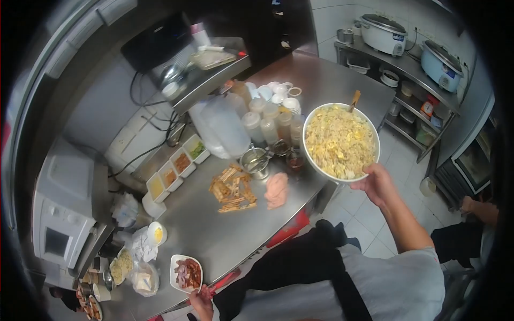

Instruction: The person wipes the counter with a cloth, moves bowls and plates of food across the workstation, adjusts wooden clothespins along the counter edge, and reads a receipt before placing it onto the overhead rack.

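Note:
My right hand (376,184) grips the lower rim of a large white bowl (306,140) full of fried rice (340,142), held up at the right end of the steel counter. A wooden handle (355,100) sticks out of the rice. My left hand (202,304) pinches the lower edge of a small white square bowl (175,273) at the counter's front edge. Dark red meat and onion slices (188,274) fill that bowl. Between the two bowls lie a pile of wooden clips (233,188) and a pink cloth (277,190).
Bottles (269,125), a metal pot (255,163) and white topping containers (182,161) line the counter (214,235). A microwave (64,208) is at the left. Rice cookers (383,35) stand on a shelf behind. Another person's arm (482,209) shows at far right.

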`<state>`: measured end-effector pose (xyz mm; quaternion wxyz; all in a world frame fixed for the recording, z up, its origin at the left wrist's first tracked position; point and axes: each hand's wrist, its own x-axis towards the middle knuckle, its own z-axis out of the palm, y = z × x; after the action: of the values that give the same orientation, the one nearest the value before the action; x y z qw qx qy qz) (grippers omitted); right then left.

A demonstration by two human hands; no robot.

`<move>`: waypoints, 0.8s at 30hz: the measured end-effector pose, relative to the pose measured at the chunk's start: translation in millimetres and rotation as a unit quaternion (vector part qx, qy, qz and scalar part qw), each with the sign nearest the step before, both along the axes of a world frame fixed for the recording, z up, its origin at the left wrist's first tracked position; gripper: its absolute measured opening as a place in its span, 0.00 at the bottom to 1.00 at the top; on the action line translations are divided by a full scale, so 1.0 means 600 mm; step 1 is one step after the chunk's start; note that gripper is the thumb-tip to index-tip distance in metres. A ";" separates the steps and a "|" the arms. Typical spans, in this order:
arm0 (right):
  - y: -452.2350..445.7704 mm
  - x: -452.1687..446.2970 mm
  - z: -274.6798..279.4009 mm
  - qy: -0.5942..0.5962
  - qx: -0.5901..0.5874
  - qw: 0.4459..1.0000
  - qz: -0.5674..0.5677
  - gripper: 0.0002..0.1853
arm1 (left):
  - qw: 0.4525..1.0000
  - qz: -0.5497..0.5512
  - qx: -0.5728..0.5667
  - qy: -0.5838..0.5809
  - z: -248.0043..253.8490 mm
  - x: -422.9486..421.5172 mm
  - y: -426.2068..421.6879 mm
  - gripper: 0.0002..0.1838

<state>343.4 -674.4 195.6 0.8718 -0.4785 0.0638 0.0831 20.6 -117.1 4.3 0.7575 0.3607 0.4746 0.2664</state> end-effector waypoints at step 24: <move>-0.187 0.763 -0.357 0.061 0.132 0.985 -0.097 0.26 | 0.994 -0.077 0.064 -0.042 0.261 0.350 -0.578 0.33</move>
<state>801.2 -786.8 -18.4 0.9258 -0.3446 0.1515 0.0354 230.4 -463.7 160.9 0.7704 0.4326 0.3946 0.2522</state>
